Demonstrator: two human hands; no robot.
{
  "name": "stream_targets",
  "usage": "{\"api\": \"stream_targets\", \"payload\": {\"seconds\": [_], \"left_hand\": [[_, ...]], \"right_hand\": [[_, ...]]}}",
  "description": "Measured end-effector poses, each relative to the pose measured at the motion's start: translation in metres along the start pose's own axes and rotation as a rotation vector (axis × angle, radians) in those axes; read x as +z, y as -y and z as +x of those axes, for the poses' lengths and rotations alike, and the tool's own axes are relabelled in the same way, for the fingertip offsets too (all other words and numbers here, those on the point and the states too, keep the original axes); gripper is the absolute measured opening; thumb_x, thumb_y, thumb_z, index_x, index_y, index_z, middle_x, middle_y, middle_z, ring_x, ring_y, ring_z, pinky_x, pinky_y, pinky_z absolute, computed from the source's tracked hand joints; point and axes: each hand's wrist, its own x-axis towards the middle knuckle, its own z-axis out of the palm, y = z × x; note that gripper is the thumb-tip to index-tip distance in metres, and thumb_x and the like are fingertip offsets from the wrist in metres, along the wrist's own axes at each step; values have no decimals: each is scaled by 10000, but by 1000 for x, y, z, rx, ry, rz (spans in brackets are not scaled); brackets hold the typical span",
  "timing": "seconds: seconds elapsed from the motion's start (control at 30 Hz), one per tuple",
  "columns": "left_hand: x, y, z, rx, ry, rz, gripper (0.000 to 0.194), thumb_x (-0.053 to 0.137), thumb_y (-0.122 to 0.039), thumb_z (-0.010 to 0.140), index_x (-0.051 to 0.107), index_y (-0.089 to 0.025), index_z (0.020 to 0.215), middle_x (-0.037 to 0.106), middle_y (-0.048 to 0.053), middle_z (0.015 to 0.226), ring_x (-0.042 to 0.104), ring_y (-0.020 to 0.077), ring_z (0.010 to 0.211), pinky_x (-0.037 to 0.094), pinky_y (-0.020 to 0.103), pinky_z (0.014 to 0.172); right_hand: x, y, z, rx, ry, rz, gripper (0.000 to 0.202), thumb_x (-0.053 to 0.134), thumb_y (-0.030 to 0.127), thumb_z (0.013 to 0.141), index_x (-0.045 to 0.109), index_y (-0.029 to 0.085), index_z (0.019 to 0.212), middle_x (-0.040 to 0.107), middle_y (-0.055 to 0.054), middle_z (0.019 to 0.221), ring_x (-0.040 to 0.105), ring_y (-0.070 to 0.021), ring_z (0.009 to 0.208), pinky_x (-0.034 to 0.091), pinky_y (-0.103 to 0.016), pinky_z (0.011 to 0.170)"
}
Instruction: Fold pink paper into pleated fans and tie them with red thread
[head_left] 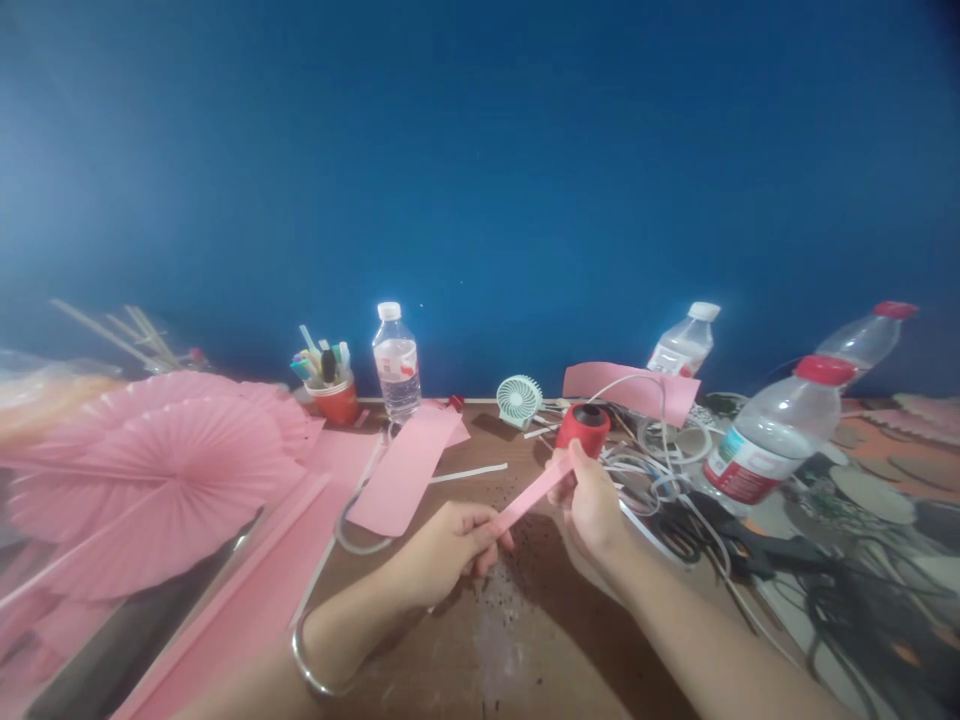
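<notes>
A narrow pink paper strip [531,498] stretches at a slant between my two hands above the brown table [487,640]. My left hand [454,545] pinches its lower end between thumb and fingers; a silver bangle circles that wrist. At the upper end my right hand [589,495] is closed on the strip, thumb on top. Just beyond the right hand stands a red, rounded object with a dark top [583,428], whose kind I cannot make out. Left of the hands lies a pink paper piece [405,470].
Pink pleated paper fans [172,480] and pink sheets cover the left side. Behind stand a cup of pens [330,395], a water bottle [397,375] and a small fan [519,401]. Tangled cables [667,465] and a large red-capped bottle [780,435] crowd the right. A blue wall [480,180] closes the back.
</notes>
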Motion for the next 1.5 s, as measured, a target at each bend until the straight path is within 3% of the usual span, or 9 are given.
{"api": "stream_targets", "payload": {"seconds": [0.2,0.43,0.53,0.63,0.83,1.0,1.13,1.33,1.5], "left_hand": [[2,7,2,-49,-50,30,396,392,-491,819,553,-143,718,399,-64,467,279,33,278,203,161,271],[-6,-7,-2,16,214,-350,251,459,-221,787,602,-93,949,645,128,889,622,155,684,476,261,629],[-10,0,4,97,66,-414,275,485,-197,769,606,-78,985,647,146,914,628,199,770,476,308,698],[-10,5,8,327,-139,-216,270,583,-165,737,613,-171,1005,632,70,947,589,173,875,452,297,794],[-11,6,4,611,-227,61,96,650,-183,712,685,-193,800,586,52,835,566,160,825,454,271,741],[-6,4,2,619,-163,-324,116,657,-277,711,644,-188,784,562,26,759,577,160,678,473,305,650],[10,-4,-6,518,-80,-658,141,668,-290,701,602,-183,764,508,-2,781,551,122,597,463,279,572],[18,-12,-15,434,-13,-760,198,683,-336,683,593,-160,700,468,-7,714,515,132,703,428,263,660],[16,-12,-14,432,6,-759,189,685,-325,684,599,-157,690,478,-6,713,508,130,714,400,262,701]], "right_hand": [[22,-1,-20,57,347,-226,216,593,367,749,521,163,743,460,48,554,405,-83,487,308,-210,482],[17,3,-15,193,273,56,207,599,329,747,515,154,676,327,77,480,273,-54,427,155,-199,420],[20,7,-17,261,280,221,209,611,321,748,501,153,689,322,82,474,241,-46,422,138,-193,420],[27,8,-24,326,306,317,226,621,315,745,482,151,673,335,83,464,231,-33,408,134,-180,410],[38,6,-37,472,289,420,264,653,299,725,444,157,649,359,85,462,234,-16,387,141,-149,382],[43,8,-46,294,297,480,290,728,287,648,575,191,874,528,37,568,420,-56,454,305,-164,422],[44,10,-52,120,343,448,158,725,254,647,643,212,775,562,13,640,502,-97,550,403,-217,519],[40,16,-54,-166,413,244,78,700,214,664,688,245,734,538,-9,739,454,-105,565,390,-253,539],[35,12,-55,-159,458,209,102,666,281,708,681,258,806,494,-8,727,437,-112,579,366,-278,586]]}}
